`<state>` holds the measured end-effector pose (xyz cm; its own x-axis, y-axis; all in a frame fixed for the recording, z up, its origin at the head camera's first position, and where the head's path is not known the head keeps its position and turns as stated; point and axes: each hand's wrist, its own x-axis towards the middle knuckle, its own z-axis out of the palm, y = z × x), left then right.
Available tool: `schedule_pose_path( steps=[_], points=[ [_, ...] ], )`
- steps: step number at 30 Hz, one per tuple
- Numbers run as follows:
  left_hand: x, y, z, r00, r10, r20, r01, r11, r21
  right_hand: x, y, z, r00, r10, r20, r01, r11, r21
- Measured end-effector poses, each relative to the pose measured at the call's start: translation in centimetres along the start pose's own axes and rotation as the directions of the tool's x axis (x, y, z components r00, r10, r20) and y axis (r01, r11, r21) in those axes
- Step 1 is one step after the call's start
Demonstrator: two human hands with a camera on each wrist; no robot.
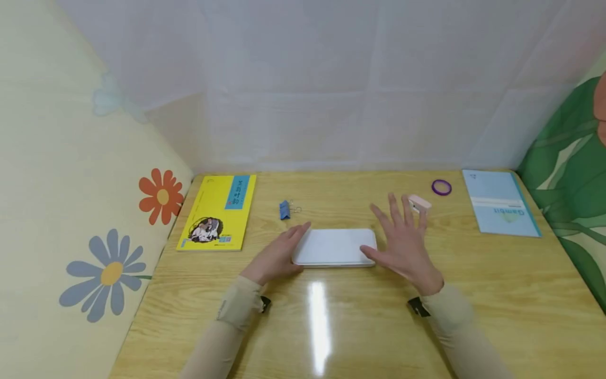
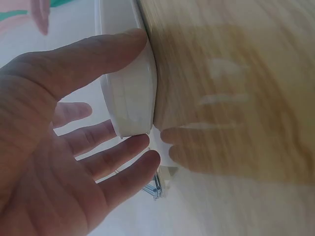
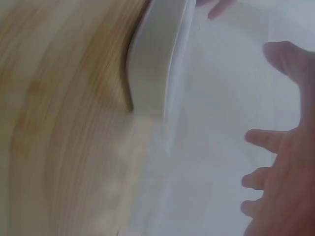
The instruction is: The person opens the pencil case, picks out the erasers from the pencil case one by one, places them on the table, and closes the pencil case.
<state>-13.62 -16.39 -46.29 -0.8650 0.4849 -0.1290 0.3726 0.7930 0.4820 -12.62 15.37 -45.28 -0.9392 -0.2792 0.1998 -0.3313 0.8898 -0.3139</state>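
A white, flat rectangular case with rounded corners [image 1: 335,246] lies on the wooden table in the head view. My left hand [image 1: 276,255] holds its left end. In the left wrist view, the left thumb [image 2: 115,51] lies along the long side of the case [image 2: 129,98], while the other fingers reach around the end. My right hand [image 1: 402,250] hovers at the right end with fingers spread, its thumb overlapping the corner in the head view. From the right wrist, a gap shows between the right fingers [image 3: 263,140] and the case [image 3: 152,64].
Behind the case lies a blue binder clip [image 1: 284,209]. A small pink-and-white block [image 1: 420,202] sits just beyond the right fingers, near a purple ring [image 1: 441,187]. A yellow book [image 1: 218,210] is at left, a light blue notebook [image 1: 502,202] at right. A white sheet [image 1: 331,105] hangs behind.
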Motion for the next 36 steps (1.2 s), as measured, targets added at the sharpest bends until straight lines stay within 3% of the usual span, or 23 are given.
schedule_pose_path(
  steps=[4, 11, 17, 21, 24, 27, 36],
  points=[
    [0.1, 0.0, 0.1, 1.000, -0.006, 0.006, 0.006, 1.000, -0.002, 0.6, -1.8, 0.9, 0.996, -0.041, 0.081, 0.044, 0.998, -0.037],
    [0.1, -0.1, 0.1, 1.000, -0.003, 0.001, 0.003, 1.000, -0.009, 1.4, -4.5, 3.0, 0.981, -0.168, 0.093, 0.174, 0.982, -0.068],
    [0.0, 0.1, 0.1, 1.000, -0.018, 0.006, 0.018, 1.000, -0.025, 1.3, -6.0, 3.9, 0.956, -0.223, 0.192, 0.246, 0.963, -0.107],
    [0.1, 0.0, 0.2, 1.000, -0.021, 0.009, 0.021, 0.999, -0.029, 1.1, -6.6, 4.2, 0.946, -0.278, 0.167, 0.308, 0.932, -0.192],
    [0.1, -0.1, 0.1, 1.000, -0.023, 0.010, 0.023, 0.999, -0.027, 1.1, -7.0, 4.4, 0.931, -0.356, 0.083, 0.365, 0.890, -0.275],
    [0.2, -0.2, 0.1, 1.000, -0.014, 0.001, 0.015, 1.000, -0.021, 1.3, -7.1, 4.5, 0.897, -0.441, 0.029, 0.419, 0.829, -0.370],
    [0.4, -0.5, 0.4, 0.998, 0.035, -0.047, -0.036, 0.999, -0.018, 1.7, -7.5, 5.3, 0.776, -0.630, 0.028, 0.539, 0.640, -0.547]
  ],
)
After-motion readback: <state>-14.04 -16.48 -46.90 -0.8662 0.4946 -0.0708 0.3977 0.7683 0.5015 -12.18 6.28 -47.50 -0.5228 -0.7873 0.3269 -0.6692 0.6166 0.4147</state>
